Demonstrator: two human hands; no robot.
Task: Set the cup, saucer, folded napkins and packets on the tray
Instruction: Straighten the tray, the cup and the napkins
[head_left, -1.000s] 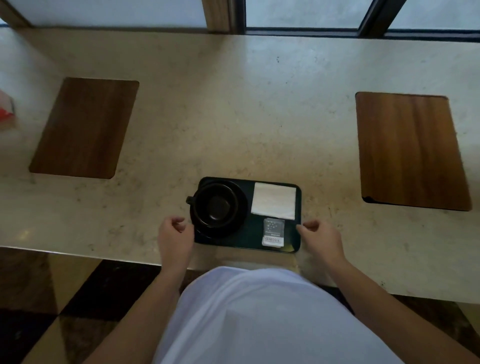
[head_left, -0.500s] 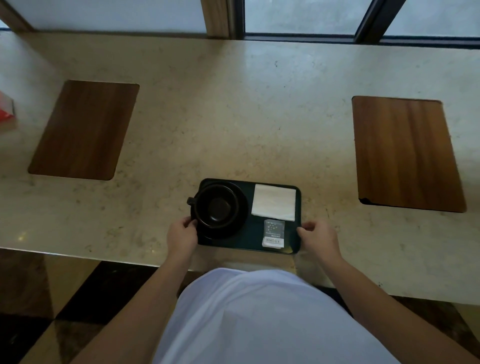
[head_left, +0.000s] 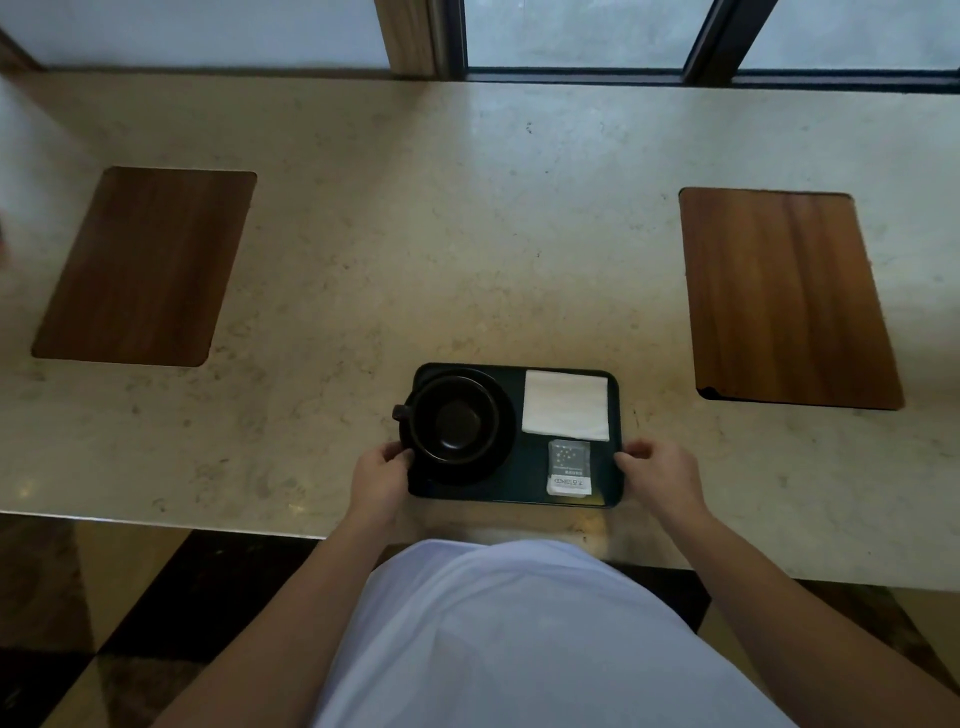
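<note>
Presently, tray (head_left: 519, 488) lying on desk (head_left: 467, 234), bearing cup (head_left: 454, 418) on saucer (head_left: 501, 447), napkin (head_left: 566, 405), packet (head_left: 570, 466). Left hand (head_left: 376, 480) curling onto tray's left edge, right hand (head_left: 662, 470) onto its right edge, both gripping.

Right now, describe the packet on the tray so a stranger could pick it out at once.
Find the dark tray at the near edge of the stone counter, between the two hands. The packet lies flat in its near right corner, just below the white napkin. It is the only small, glossy, printed thing there.
</note>
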